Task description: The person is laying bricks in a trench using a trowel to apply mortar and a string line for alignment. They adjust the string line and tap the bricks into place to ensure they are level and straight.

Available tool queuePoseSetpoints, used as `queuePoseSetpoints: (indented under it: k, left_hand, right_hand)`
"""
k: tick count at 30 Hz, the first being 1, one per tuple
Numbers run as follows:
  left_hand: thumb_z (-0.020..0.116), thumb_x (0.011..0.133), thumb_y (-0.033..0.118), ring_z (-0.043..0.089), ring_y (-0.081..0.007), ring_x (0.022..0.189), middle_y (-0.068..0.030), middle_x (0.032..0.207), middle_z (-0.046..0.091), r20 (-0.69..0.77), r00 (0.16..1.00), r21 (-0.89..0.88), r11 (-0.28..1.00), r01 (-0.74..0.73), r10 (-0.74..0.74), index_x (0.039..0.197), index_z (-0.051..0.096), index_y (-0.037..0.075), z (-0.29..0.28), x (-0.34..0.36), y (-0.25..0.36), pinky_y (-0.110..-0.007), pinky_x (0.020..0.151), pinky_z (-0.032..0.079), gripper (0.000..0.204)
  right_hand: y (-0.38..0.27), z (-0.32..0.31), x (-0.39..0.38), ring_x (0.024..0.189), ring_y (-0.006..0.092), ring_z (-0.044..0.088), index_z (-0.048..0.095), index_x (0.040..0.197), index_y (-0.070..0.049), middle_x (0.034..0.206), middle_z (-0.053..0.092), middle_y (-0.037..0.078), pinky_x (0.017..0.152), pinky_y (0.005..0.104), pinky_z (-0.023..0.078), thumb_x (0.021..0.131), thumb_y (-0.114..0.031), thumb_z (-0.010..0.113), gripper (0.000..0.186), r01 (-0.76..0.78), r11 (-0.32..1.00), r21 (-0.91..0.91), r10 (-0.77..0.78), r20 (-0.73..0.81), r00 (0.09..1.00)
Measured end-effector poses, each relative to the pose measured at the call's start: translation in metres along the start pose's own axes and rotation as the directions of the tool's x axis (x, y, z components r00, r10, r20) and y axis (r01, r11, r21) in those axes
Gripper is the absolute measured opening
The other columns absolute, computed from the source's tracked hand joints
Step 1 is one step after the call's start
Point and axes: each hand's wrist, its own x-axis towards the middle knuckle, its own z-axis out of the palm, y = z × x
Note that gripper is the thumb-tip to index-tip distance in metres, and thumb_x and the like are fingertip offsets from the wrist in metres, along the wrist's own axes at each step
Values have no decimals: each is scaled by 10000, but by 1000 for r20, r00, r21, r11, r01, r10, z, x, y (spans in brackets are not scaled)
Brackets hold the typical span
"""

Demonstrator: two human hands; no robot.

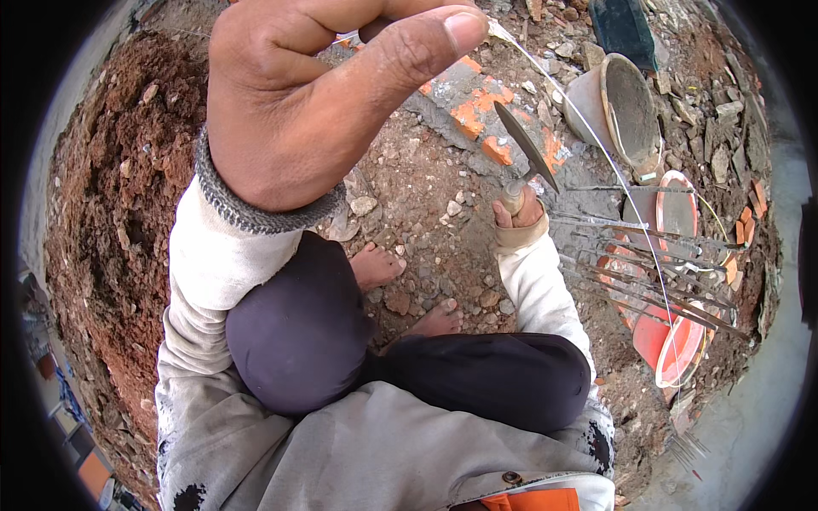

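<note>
My left hand [315,94] is raised close to the camera, thumb and fingers pinched on a thin white string [596,145] that runs away to the lower right. My right hand [518,211] is lower, gripping the wooden handle of a pointed mason's trowel [527,146], blade up over a row of orange bricks [486,111] set in grey mortar. I am squatting, knees bent in dark trousers, both bare feet [405,289] on stony ground.
A mound of red-brown earth [119,187] rises on the left. A grey mortar pan [626,102] lies at upper right. Orange pans [673,341] and several steel rebars [648,281] sit to the right, with rubble around them.
</note>
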Motion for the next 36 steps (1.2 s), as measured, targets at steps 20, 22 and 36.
queuePoseSetpoints:
  k: [20, 22, 36]
  left_hand:
    - [619, 771, 65, 532, -78, 542, -84, 655, 624, -35, 999, -152, 988, -12, 7, 814, 650, -41, 1, -1, -7, -192, 485, 405, 119]
    - [616, 775, 61, 538, -77, 553, -88, 671, 631, -12, 996, -162, 983, -84, 83, 816, 651, -38, 8, 1, -6, -194, 488, 411, 113]
    - [588, 826, 170, 528, -71, 680, -46, 779, 620, 109, 988, 37, 993, -111, 106, 899, 642, -10, 7, 1, -5, -188, 593, 393, 202]
  right_hand:
    - [-22, -19, 6, 775, 327, 570, 448, 1058, -77, 851, 568, 142, 656, 355, 443, 810, -297, 543, 345, -235, 953, -190, 288, 341, 895]
    - [6, -17, -11, 778, 331, 569, 453, 1027, -68, 832, 577, 150, 660, 363, 441, 817, -328, 524, 342, -205, 938, -278, 287, 294, 912]
    - [-22, -16, -15, 756, 315, 564, 478, 995, -100, 807, 555, 124, 659, 379, 438, 753, -375, 589, 383, -244, 961, -129, 271, 275, 922]
